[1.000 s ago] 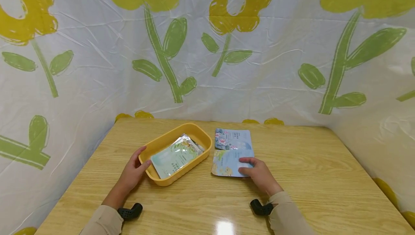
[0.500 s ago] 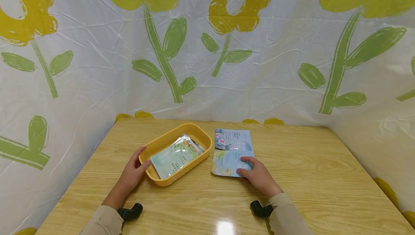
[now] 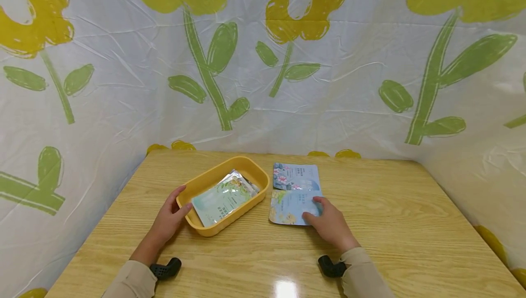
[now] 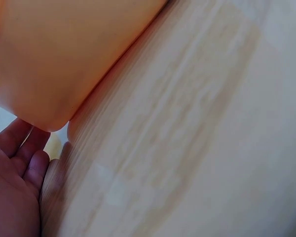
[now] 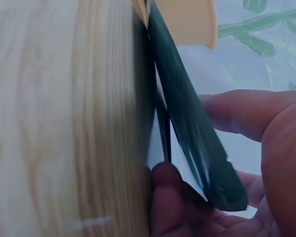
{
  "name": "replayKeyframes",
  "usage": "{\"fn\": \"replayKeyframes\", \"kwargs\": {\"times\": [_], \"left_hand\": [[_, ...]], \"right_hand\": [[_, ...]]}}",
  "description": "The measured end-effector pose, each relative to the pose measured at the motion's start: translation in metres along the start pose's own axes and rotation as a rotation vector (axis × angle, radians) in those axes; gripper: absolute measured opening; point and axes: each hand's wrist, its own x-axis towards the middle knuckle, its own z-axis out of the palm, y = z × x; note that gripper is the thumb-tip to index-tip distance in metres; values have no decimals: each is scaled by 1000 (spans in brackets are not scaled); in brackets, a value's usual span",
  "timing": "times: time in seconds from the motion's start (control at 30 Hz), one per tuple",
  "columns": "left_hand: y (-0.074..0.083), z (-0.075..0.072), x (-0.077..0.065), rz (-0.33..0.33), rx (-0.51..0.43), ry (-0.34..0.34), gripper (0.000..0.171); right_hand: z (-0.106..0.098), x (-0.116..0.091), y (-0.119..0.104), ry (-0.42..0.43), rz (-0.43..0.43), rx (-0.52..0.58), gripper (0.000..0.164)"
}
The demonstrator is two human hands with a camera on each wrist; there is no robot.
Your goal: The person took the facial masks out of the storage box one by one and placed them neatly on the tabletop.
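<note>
A yellow plastic bin (image 3: 251,200) stands on the table at left of centre. My left hand (image 3: 166,220) grips its near left end, thumb over the rim and fingers along the outer wall. Inside lie several flat sachets, a pale green one (image 3: 219,203) on top. To the right, a light blue sachet (image 3: 289,206) with a yellowish pattern lies partly over another blue floral sachet (image 3: 293,175). My right hand (image 3: 330,225) pinches the near sachet's right edge, thumb on top. In the right wrist view that sachet (image 5: 192,123) tilts up off the table, fingertips beneath it.
The wooden table (image 3: 411,216) extends to both sides and toward me. A white cloth wall (image 3: 349,83) with printed flowers stands behind and beside it. Dark wrist mounts (image 3: 165,269) sit on both wrists.
My right hand has shifted slightly right along the near sachet, its fingers now closer to the right edge and partly under it. My left hand and the bin stay put.
</note>
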Motion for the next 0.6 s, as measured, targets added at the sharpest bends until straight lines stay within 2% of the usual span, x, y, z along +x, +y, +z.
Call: {"fn": "replayKeyframes", "kwargs": {"times": [0.27, 0.6], "left_hand": [[-1, 0, 1, -8, -1, 7, 64], [-2, 0, 1, -10, -7, 5, 64]], "right_hand": [[-6, 0, 3, 30, -9, -60, 65], [-14, -4, 6, 40, 10, -70, 62]]}}
